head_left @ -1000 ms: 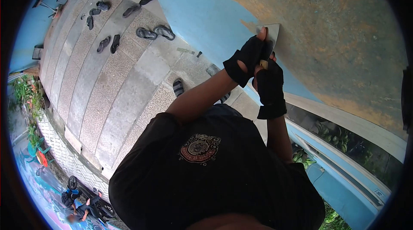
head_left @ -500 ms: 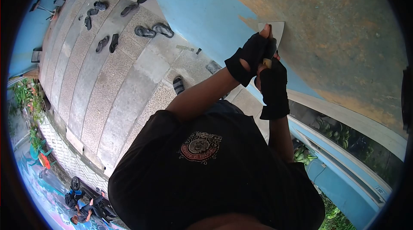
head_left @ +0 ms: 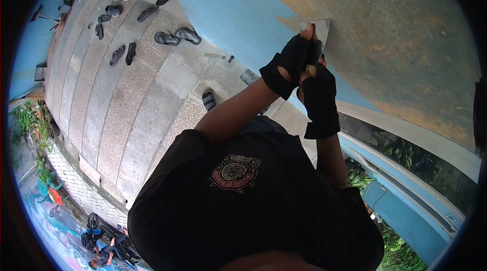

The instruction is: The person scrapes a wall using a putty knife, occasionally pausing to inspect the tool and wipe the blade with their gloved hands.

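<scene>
Scraper (head_left: 318, 28) lies against the peeling blue wall (head_left: 238, 12), left hand (head_left: 290, 63) and right hand (head_left: 319, 99) clasped round it.

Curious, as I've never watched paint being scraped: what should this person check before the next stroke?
1. Scraper on the wall: ok, its blade edge meets the worn patch.
2. Left hand steadying the blade: ok, a fingertip presses on it.
3. Right hand around the handle: ok, closed on it.
4. Gloves on both hands: ok.
5. Footing: cannot tell, only one foot shows.
6. Sandals out of the way: ok, they lie apart on the steps.
</scene>
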Tool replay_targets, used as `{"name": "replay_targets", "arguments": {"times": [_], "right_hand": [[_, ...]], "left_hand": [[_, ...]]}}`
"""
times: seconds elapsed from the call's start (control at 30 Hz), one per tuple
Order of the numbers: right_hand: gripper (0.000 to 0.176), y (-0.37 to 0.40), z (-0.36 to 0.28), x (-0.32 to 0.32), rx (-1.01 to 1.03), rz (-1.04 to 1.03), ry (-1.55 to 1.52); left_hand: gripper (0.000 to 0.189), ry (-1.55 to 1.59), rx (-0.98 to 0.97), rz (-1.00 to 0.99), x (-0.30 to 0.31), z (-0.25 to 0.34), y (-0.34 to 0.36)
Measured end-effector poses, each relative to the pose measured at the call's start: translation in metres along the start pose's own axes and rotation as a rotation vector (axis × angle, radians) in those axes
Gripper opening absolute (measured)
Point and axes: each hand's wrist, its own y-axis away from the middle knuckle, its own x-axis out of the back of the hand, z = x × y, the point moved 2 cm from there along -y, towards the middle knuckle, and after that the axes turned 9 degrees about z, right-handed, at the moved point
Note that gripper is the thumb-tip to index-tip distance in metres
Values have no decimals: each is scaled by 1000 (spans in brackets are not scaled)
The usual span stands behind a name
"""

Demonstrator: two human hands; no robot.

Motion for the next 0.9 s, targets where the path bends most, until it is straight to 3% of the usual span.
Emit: {"name": "replay_targets", "arguments": {"times": [0.1,0.2,0.27,0.47,0.6,0.7,0.83,0.9], "right_hand": [[10,-4,3,-5,-6,-21,-20],[9,4,8,-7,69,109,-29],[9,3,5,1,73,14,-5],[10,-5,-13,-9,-29,-7,23],[17,-7,-5,-4,192,-7,70],[11,-2,-6,-11,19,67,58],[12,-2,-13,-7,109,54,57],[12,-7,-12,-15,39,49,138]], "left_hand": [[62,-31,-23,0,5,10,-6],[63,-13,23,26,2,4,-1],[63,-22,52,9,-3,7,0],[63,-6,-49,2,10,9,-4],[63,-58,-35,-6,3,12,-6],[62,17,4,-7,4,7,-2],[60,14,17,-20,5,11,-5],[55,49,-2,12,9,16,-7]]}}
